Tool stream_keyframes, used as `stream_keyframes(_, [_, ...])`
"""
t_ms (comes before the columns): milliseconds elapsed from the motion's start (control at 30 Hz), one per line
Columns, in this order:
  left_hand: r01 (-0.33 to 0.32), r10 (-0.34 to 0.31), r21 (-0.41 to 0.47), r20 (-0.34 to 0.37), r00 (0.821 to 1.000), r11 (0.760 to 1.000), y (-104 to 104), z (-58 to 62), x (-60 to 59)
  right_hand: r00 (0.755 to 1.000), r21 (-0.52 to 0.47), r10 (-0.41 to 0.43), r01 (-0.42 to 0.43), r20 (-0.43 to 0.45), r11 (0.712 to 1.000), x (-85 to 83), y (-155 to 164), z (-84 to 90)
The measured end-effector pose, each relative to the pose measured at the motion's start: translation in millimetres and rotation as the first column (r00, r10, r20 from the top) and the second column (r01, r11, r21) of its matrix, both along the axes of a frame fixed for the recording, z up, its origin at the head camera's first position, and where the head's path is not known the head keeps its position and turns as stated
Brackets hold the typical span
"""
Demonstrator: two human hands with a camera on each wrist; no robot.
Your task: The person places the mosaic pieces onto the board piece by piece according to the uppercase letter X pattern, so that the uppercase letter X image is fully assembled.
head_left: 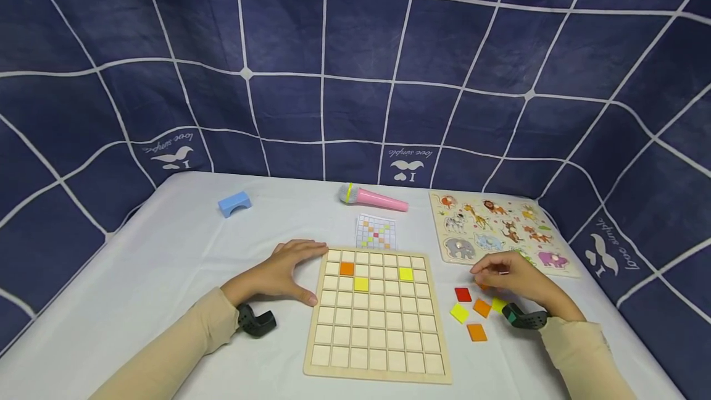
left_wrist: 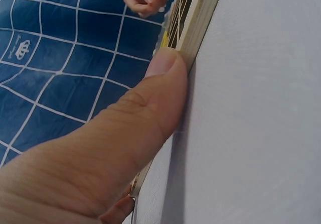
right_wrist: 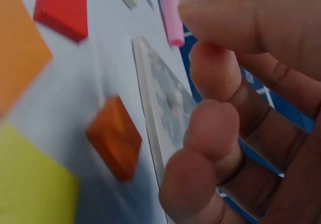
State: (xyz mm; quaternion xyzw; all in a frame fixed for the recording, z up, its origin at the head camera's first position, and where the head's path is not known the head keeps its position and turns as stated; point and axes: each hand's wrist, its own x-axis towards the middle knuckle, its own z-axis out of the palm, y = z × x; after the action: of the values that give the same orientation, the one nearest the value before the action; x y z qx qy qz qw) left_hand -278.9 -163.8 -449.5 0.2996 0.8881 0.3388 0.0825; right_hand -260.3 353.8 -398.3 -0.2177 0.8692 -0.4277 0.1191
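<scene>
A square pale wooden board with a seven-by-seven grid of shallow cells (head_left: 376, 317) lies flat on the white-covered worktop (head_left: 266, 363), before the person. The left hand (head_left: 274, 273) touches its left side: the grip is spread, the thumb against the edge and the fingers reaching to the far left corner. In the grid, counting from the far left, a flat orange square tile (head_left: 347, 269) sits in the second row, second column, a bright yellow square tile (head_left: 407, 274) in the second row, sixth column, and another yellow tile (head_left: 361, 284) in the third row, third column.

To the right of the board, the right hand (head_left: 511, 273) hovers with its grip curled, thumb tip and forefinger drawn together just above a loose orange tile (right_wrist: 115, 138). Near it lie a red square tile (head_left: 463, 294), two loose yellow tiles and two further orange tiles.

Beyond the board's far edge lies a printed paper card with a coloured grid pattern (head_left: 376, 232), then a pink toy microphone with a grey head (head_left: 380, 199). A blue arched block (head_left: 235, 204) lies far left; a wooden animal puzzle board (head_left: 483, 224) lies far right.
</scene>
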Motion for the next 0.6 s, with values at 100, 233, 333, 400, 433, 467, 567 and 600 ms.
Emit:
stream_keyframes(100, [-0.005, 0.005, 0.006, 0.018, 1.000, 1.000, -0.6, 0.3, 0.5, 1.000, 0.008, -0.006, 0.006, 0.019, 1.000, -0.8, 10.3, 0.3])
stream_keyframes(233, [-0.006, 0.006, 0.006, 0.015, 1.000, 1.000, -1.4, 0.6, 1.1, 0.999, -0.005, 0.029, -0.029, 0.035, 1.000, -0.8, 25.8, -1.5])
stream_keyframes(333, [-0.008, 0.008, 0.002, 0.009, 1.000, 1.000, -1.7, 0.8, 1.0, 0.997, -0.012, 0.061, -0.060, 0.054, 0.998, -0.6, 37.2, -4.8])
stream_keyframes(400, [-0.012, 0.011, 0.006, 0.017, 1.000, 1.000, -2.0, 0.5, 0.9, 0.993, -0.022, 0.079, -0.077, 0.089, 0.997, -0.2, 43.6, -7.4])
stream_keyframes(433, [-0.012, 0.012, 0.004, 0.015, 1.000, 1.000, -2.0, 0.6, 1.0, 0.990, -0.033, 0.090, -0.087, 0.112, 0.996, -0.1, 46.3, -8.8])
stream_keyframes(467, [-0.012, 0.012, 0.001, 0.012, 1.000, 1.000, -2.0, 0.6, 1.0, 0.986, -0.044, 0.105, -0.100, 0.132, 0.994, 0.0, 48.7, -9.9])
stream_keyframes(567, [-0.009, 0.009, 0.002, 0.002, 1.000, 1.000, -2.0, 0.1, 0.7, 0.970, -0.092, 0.153, -0.138, 0.191, 0.986, 0.4, 54.8, -12.0])
stream_keyframes(600, [-0.009, 0.009, 0.003, 0.003, 1.000, 1.000, -1.9, 0.3, 0.7, 0.965, -0.104, 0.176, -0.159, 0.193, 0.982, 0.1, 56.8, -13.0])
